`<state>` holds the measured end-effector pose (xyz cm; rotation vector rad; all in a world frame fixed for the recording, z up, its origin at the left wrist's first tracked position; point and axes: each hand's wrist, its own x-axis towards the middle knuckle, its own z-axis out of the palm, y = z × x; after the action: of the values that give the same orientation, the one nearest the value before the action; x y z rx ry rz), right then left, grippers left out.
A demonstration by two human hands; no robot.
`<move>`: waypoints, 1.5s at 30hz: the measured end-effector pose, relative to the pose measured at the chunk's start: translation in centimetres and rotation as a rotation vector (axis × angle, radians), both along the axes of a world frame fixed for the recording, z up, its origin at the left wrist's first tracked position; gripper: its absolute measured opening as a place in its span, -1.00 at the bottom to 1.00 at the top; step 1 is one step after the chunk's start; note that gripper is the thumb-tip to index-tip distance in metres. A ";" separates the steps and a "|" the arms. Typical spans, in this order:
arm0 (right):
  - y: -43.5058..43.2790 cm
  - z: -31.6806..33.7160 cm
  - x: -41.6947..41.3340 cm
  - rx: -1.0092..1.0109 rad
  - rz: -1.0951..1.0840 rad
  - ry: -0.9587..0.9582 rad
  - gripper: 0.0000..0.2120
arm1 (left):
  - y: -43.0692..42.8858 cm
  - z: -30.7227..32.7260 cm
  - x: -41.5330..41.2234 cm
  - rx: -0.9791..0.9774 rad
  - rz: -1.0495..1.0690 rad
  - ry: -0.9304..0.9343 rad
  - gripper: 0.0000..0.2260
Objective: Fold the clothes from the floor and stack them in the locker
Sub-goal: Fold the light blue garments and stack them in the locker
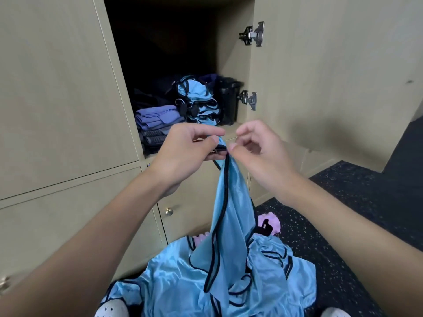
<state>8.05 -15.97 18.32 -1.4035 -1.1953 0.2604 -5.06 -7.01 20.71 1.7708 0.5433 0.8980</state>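
Pale wood-grain locker fronts [57, 99] fill the left side. One compartment [231, 65] stands open, dark toward its back, its door [332, 76] swung to the right on two metal hinges [253, 34]. A small brass knob [169, 211] sits on a lower door [183, 225]. The floor [366, 213] is dark and speckled.

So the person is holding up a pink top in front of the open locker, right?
Not quite. The top held up in front of the open locker is light blue with black trim, not pink. A pink garment lies down on the floor instead. The head view shows this.
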 end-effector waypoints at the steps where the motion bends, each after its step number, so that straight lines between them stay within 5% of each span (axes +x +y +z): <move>1: -0.1 -0.2 -0.3 -0.020 0.040 -0.002 -0.76 | 0.0 0.2 -0.1 0.004 -0.002 -0.005 -0.78; 7: 0.3 -0.3 -1.0 0.030 -0.047 0.008 -0.77 | -1.1 1.7 -0.6 0.135 -0.072 0.030 -0.70; 16: -0.6 5.2 -1.3 0.280 0.045 0.166 -0.82 | -0.9 5.2 0.5 0.745 0.335 -0.137 -0.91; 26: -1.0 2.9 -0.2 -0.089 0.041 0.067 -0.90 | 0.0 4.7 0.7 0.458 0.318 -0.232 -0.83; 31: -1.7 3.0 0.0 -0.103 0.112 -0.026 -0.90 | 0.8 6.6 -0.5 0.383 0.418 -0.360 -0.87; 36: -1.5 2.0 0.2 -0.106 0.081 -0.106 -0.89 | 0.6 5.1 -0.9 0.408 0.217 0.022 -0.85; 40: -1.2 1.5 0.4 -0.118 0.083 -0.128 -0.87 | -0.5 4.4 -1.7 0.467 -0.042 0.417 -0.59; 45: -1.4 1.3 0.9 -0.100 0.070 -0.105 -0.89 | -0.5 4.0 -2.2 0.472 -0.048 0.438 -0.74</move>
<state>8.97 -17.36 19.67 -1.4791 -1.3342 0.3022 -7.22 -7.52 24.69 2.4276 0.5941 0.6346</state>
